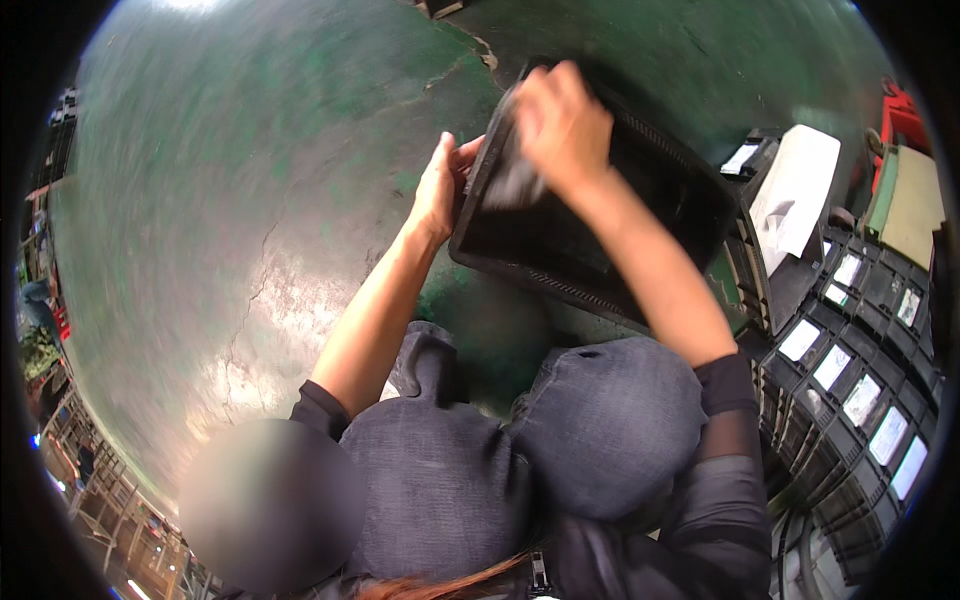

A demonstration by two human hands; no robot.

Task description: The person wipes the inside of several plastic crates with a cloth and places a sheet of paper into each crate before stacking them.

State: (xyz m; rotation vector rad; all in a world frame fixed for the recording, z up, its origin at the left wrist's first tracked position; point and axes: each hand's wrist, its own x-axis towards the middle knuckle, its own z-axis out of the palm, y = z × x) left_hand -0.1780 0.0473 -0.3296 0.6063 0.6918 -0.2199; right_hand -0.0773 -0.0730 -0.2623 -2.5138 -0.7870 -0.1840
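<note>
Dark clothing with a zip (540,572) sits closest, and just past it two knees in faded dark denim (435,480) are bent over a green, cracked floor (200,200). Beyond the knees, from where I stand, a black plastic crate (680,195) is set at a slant, its open top turned up toward the person. At the crate's left side is the left hand (440,195), thumb raised and fingers partly hidden behind the wall, so I can't tell how far that grip closes. Reaching inside near the same wall, the right hand (562,130) is smeared by motion; something greyish (513,185) blurs just beneath it, and whether its grip is wide or closed on that thing I cannot say. Over on the right stand stacked black crates (790,420) with rows of white labels (799,340) on their sides, any writing too small for me to read. A white sheet (795,190) leans above them, near a green-and-beige block (908,195) and a red container (903,125) at the far edge.
</note>
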